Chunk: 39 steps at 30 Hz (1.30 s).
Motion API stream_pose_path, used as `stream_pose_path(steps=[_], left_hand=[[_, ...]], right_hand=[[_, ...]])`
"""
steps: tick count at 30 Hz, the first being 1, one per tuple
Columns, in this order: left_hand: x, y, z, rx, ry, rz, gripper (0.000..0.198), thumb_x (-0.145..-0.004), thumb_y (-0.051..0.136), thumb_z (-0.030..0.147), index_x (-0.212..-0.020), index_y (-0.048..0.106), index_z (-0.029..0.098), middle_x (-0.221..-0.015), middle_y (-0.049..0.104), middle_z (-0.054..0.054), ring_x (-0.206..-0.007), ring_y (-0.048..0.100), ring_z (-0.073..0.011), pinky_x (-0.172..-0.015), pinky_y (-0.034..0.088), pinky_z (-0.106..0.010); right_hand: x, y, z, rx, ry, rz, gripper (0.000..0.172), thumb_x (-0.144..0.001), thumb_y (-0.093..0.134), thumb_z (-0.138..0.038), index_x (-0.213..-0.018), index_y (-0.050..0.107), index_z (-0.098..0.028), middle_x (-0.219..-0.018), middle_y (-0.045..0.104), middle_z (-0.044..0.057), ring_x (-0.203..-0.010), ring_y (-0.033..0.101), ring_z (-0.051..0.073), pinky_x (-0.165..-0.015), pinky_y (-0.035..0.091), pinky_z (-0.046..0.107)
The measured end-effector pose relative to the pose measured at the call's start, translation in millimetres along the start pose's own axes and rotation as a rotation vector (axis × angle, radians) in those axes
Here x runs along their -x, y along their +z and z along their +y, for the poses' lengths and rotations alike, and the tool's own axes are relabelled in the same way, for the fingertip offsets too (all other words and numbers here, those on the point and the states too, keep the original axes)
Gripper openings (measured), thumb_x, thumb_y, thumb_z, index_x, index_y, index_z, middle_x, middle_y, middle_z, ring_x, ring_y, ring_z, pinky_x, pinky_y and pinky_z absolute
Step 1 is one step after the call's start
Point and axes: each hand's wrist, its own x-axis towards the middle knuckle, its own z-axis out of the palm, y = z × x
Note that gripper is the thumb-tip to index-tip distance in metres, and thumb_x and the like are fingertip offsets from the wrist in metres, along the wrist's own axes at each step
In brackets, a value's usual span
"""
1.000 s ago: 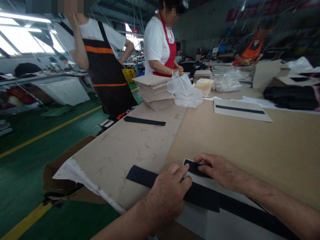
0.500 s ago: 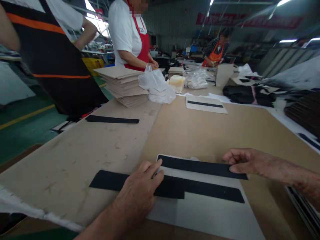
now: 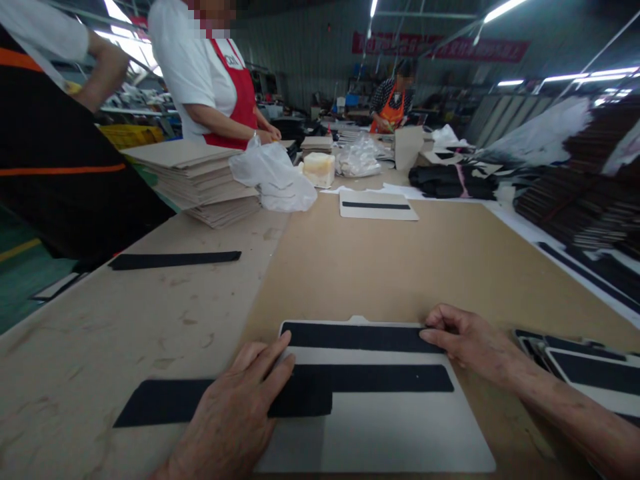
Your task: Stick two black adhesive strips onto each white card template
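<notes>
A white board (image 3: 400, 433) with rounded corners lies flat in front of me on the brown table sheet (image 3: 390, 267). Two black strips run across it: an upper strip (image 3: 355, 337) and a lower strip (image 3: 380, 378). A third black strip (image 3: 165, 403) lies off the board's left edge and overlaps it. My left hand (image 3: 235, 413) rests flat on this strip, fingers stretched toward the board's top left corner. My right hand (image 3: 467, 340) presses its fingertips on the right end of the upper strip.
A loose black strip (image 3: 175, 259) lies further left. A stack of boards (image 3: 195, 177), a white plastic bag (image 3: 275, 175) and another board with a strip (image 3: 377, 205) sit further back. Finished boards (image 3: 585, 367) lie at my right. Three people in aprons stand around the table.
The view has swung right. My right hand has slid along the upper strip from its left end to its right end. My left hand stays on the strip at the left.
</notes>
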Motion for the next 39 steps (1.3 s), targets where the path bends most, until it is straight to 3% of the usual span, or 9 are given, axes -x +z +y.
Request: stream_pose_path(steps=[8, 22, 26, 29, 31, 33, 35, 37, 39], left_hand=[[0.1, -0.5, -1.2, -0.032, 0.026, 0.003, 0.071, -0.062, 0.046, 0.001, -0.129, 0.061, 0.021, -0.151, 0.047, -0.005, -0.122, 0.049, -0.0282, -0.100, 0.049, -0.043], [-0.4, 0.1, -1.7, -0.014, 0.023, 0.001, 0.068, -0.064, 0.046, 0.003, -0.127, 0.061, 0.022, -0.151, 0.047, -0.004, -0.122, 0.048, -0.0273, -0.101, 0.049, -0.043], [-6.6, -13.1, 2.8, 0.008, -0.045, -0.081, 0.069, -0.067, 0.046, 0.005, -0.134, 0.056, 0.021, -0.150, 0.048, -0.003, -0.125, 0.048, -0.0263, -0.105, 0.047, -0.043], [-19.6, -33.5, 12.3, -0.021, -0.027, -0.159, 0.073, -0.072, 0.046, 0.005, -0.144, 0.046, 0.015, -0.142, 0.055, -0.009, -0.124, 0.049, -0.0264, -0.106, 0.045, -0.044], [-31.2, -46.2, 20.6, -0.080, 0.031, -0.195, 0.068, -0.078, 0.047, 0.007, -0.146, 0.043, 0.013, -0.131, 0.062, -0.013, -0.119, 0.053, -0.0277, -0.103, 0.047, -0.045], [-42.4, -53.7, 29.0, -0.149, 0.076, -0.213, 0.061, -0.085, 0.051, 0.015, -0.146, 0.044, 0.015, -0.116, 0.066, -0.014, -0.110, 0.057, -0.0299, -0.096, 0.050, -0.047], [-50.9, -55.3, 36.5, -0.207, 0.087, -0.215, 0.059, -0.088, 0.057, 0.024, -0.145, 0.046, 0.020, -0.105, 0.067, -0.013, -0.104, 0.059, -0.0321, -0.088, 0.053, -0.047], [-55.8, -52.9, 42.1, -0.250, 0.085, -0.212, 0.057, -0.088, 0.060, 0.027, -0.143, 0.049, 0.023, -0.103, 0.066, -0.014, -0.102, 0.059, -0.0332, -0.083, 0.055, -0.046], [-58.1, -49.2, 44.6, -0.284, 0.078, -0.215, 0.054, -0.087, 0.060, 0.025, -0.141, 0.052, 0.022, -0.106, 0.065, -0.016, -0.105, 0.059, -0.0335, -0.084, 0.055, -0.046]], right_hand=[[-15.4, -0.1, 15.2, 0.123, -0.047, 0.037, 0.022, -0.077, 0.061, -0.043, -0.077, 0.050, -0.024, -0.065, 0.050, -0.006, -0.059, 0.044, 0.011, -0.056, 0.033, 0.025], [-9.3, 0.7, -8.1, 0.493, -0.064, 0.066, 0.013, -0.084, 0.057, -0.034, -0.080, 0.051, -0.023, -0.073, 0.060, -0.002, -0.068, 0.054, 0.016, -0.065, 0.038, 0.030], [-10.7, -0.1, -6.1, 0.614, -0.192, 0.131, 0.012, -0.085, 0.062, -0.028, -0.087, 0.052, -0.021, -0.090, 0.063, 0.004, -0.079, 0.059, 0.018, -0.071, 0.042, 0.031], [-5.5, 6.9, -13.6, 0.775, -0.300, 0.090, 0.005, -0.089, 0.055, -0.017, -0.093, 0.055, -0.019, -0.094, 0.064, 0.006, -0.081, 0.062, 0.020, -0.070, 0.043, 0.032], [3.3, 16.2, -25.5, 0.949, -0.364, 0.045, 0.021, -0.088, 0.046, -0.007, -0.099, 0.059, -0.019, -0.093, 0.065, 0.007, -0.080, 0.065, 0.022, -0.067, 0.044, 0.032], [14.7, 28.6, -39.7, 1.122, -0.423, 0.015, 0.043, -0.086, 0.041, 0.000, -0.119, 0.059, -0.022, -0.093, 0.066, 0.008, -0.081, 0.067, 0.025, -0.065, 0.045, 0.033], [25.4, 42.7, -51.7, 1.270, -0.447, 0.002, 0.065, -0.086, 0.039, 0.002, -0.142, 0.046, -0.029, -0.095, 0.066, 0.011, -0.081, 0.068, 0.026, -0.063, 0.047, 0.033], [32.3, 56.2, -57.9, 1.392, -0.440, 0.004, 0.074, -0.088, 0.038, 0.001, -0.153, 0.033, -0.033, -0.095, 0.067, 0.014, -0.081, 0.068, 0.027, -0.063, 0.049, 0.034], [34.3, 65.9, -57.6, 1.451, -0.447, 0.014, 0.072, -0.090, 0.039, -0.002, -0.154, 0.031, -0.033, -0.095, 0.066, 0.016, -0.083, 0.066, 0.028, -0.064, 0.051, 0.036]])
